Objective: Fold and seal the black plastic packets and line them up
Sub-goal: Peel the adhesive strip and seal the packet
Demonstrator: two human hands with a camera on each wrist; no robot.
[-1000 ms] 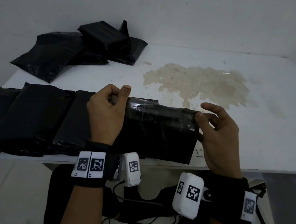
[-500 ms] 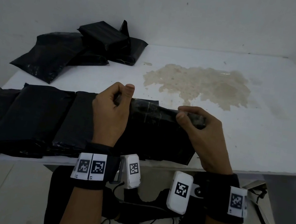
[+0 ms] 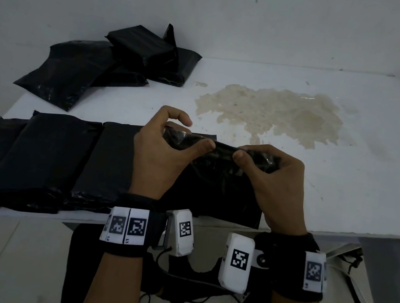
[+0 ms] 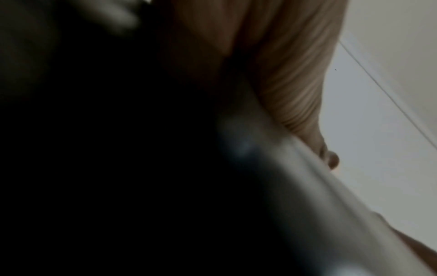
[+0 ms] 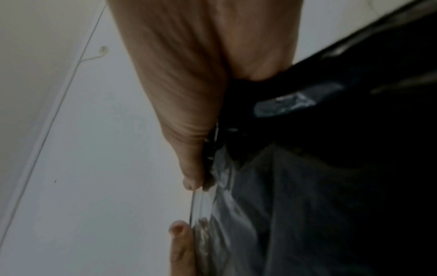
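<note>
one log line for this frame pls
step: fold packet top | left hand: pinches packet flap | right hand: pinches flap | row: lined left

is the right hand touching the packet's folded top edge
Touching. In the head view the right hand pinches the folded top edge of the black packet; the right wrist view shows fingertips against the plastic.

Hands: left hand point(image 3: 165, 151) and right hand point(image 3: 275, 181) pinch packet point(image 3: 215, 180) top fold
Left: packet row point(image 3: 36, 151)
Behind: pile point(image 3: 108, 63), stain point(image 3: 278, 111)

Both thumbs have met mid-fold on packet point(image 3: 216, 188).
</note>
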